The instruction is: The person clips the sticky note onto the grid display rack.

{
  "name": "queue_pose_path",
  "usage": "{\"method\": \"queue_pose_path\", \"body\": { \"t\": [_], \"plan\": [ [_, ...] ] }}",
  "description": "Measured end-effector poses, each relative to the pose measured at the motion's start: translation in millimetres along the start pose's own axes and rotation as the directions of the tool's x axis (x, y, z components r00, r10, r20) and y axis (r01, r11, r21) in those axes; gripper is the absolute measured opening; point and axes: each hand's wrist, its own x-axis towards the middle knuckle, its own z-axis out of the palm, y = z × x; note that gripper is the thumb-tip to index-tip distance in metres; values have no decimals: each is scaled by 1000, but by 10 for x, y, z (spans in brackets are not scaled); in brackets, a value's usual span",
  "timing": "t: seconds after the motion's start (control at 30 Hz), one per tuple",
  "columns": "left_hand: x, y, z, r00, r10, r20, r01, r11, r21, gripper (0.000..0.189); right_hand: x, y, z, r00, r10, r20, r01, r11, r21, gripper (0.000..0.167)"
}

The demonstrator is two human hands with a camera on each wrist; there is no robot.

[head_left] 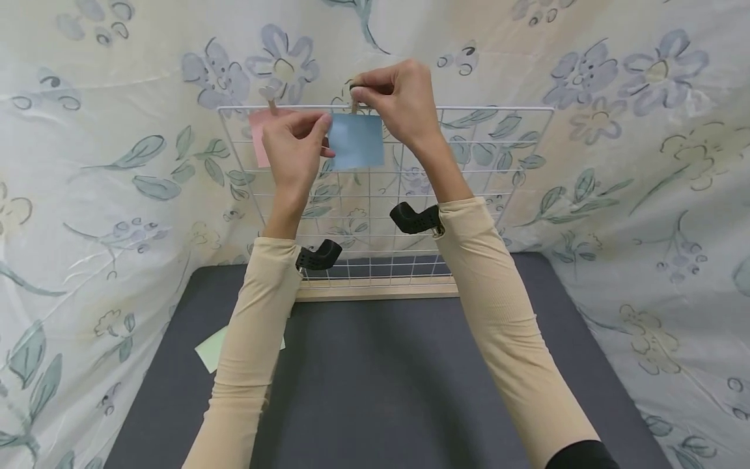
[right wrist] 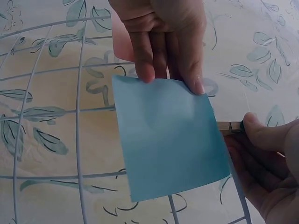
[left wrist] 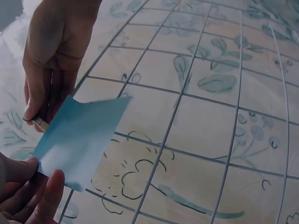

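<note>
A light blue paper card [head_left: 359,144] lies against the upper part of a white wire grid [head_left: 498,109], at its top rail. My left hand [head_left: 295,148] pinches the card's left edge between thumb and fingers. At the card's top edge, my right hand [head_left: 404,101] pinches a small wooden clothespin [right wrist: 226,126] by its dark-tipped end. In the right wrist view the pin's other end meets the card's edge, and its jaws are hidden behind the card. Left of the blue card hangs a pink card [head_left: 258,142], under a clothespin [head_left: 272,105] with a pale ornament; my left hand partly covers it.
The grid stands upright in a light wooden base [head_left: 375,291] at the back of a dark grey table [head_left: 375,384]. Pale green paper [head_left: 211,349] lies on the table at left, partly under my left forearm. A floral cloth [head_left: 615,195] hangs behind and around.
</note>
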Motion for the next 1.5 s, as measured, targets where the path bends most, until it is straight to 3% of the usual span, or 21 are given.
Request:
{"method": "queue_pose_path", "body": {
  "t": [0.27,0.43,0.6,0.9,1.17,1.5],
  "plan": [
    [13,7,37,1000,-10,-15,11,999,48,14,17,8,-11,1000,14,-1,-14,1000,-5,16],
    [28,-11,66,1000,16,-26,-14,998,59,14,21,-4,1,1000,18,11,-17,1000,-17,16],
    [31,-28,74,999,13,-34,-12,999,40,14,20,-13,13,999,19,33,-18,999,-42,16],
    [0,47,60,998,-54,-18,53,997,-58,13,16,5,7,1000,-22,15,23,998,-61,16],
    [28,-25,55,1000,-17,-5,17,997,-79,15,22,19,31,999,-22,33,25,997,-72,16],
    [35,-53,79,998,26,-49,-26,1000,-4,15,12,11,-3,997,-3,73,9,996,-85,20]
  ]
}}
